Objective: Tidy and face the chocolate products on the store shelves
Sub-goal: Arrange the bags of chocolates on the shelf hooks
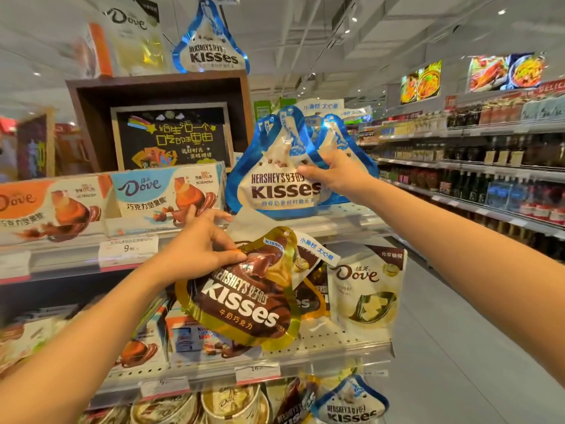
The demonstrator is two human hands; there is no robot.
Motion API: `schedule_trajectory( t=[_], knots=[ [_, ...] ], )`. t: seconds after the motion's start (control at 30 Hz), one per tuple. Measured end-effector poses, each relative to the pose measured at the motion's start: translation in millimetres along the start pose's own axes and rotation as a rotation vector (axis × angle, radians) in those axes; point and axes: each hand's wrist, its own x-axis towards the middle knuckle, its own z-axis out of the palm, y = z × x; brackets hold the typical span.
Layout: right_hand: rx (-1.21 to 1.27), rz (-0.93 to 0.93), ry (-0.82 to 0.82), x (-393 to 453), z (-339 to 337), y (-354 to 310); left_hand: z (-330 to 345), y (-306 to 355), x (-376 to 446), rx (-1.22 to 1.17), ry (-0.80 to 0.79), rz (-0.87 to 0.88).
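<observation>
Supermarket shelving fills the aisle end, with drinks racks running off to the right. Nearest, the left hand [203, 240] pinches the top of a gold Kisses bag [241, 298] between thumb and curled fingers; the bag hangs tilted, its lower edge over the middle shelf [336, 347]. Held only by that thin corner, it could swing or slip and knock the second gold bag [308, 298] just behind it, or the white Dove pouch [367, 289] further to that hand's right. Above and beyond, the right hand [333, 172] grips the right edge of the front blue Kisses bag [275, 179] on the upper shelf [351, 215], fingers closed on the foil. More blue bags lean right behind; tugging sideways may topple the row. Dove boxes [165, 200] stand just past the left hand.
</observation>
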Motion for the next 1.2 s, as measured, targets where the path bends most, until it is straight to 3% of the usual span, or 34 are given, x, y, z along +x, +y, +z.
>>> schedule_trajectory(
  t=[0.1,0.37,0.5,0.6,0.7,0.9,1.0,1.2],
  knots=[
    [-0.007,0.038,-0.022,0,3,3,2,0,-2,-0.026,0.007,-0.026],
    [-0.317,-0.084,0.337,-12,10,8,9,-10,-10,-0.087,0.038,0.103],
    [-0.419,-0.418,0.61,-51,30,8,13,-9,-8,-0.09,0.057,0.084],
    [-0.263,-0.475,0.491,-94,57,16,15,-5,-6,-0.133,0.091,0.041],
    [-0.077,-0.287,0.358,-125,80,28,17,-1,-7,-0.167,0.131,-0.004],
    [0.339,0.08,0.38,-136,106,49,21,9,-8,-0.216,0.206,-0.094],
    [0.32,0.233,0.238,-133,109,59,22,11,-7,-0.228,0.218,-0.116],
    [0.239,0.186,0.084,-121,93,59,21,3,-10,-0.217,0.155,-0.045]
  ],
)
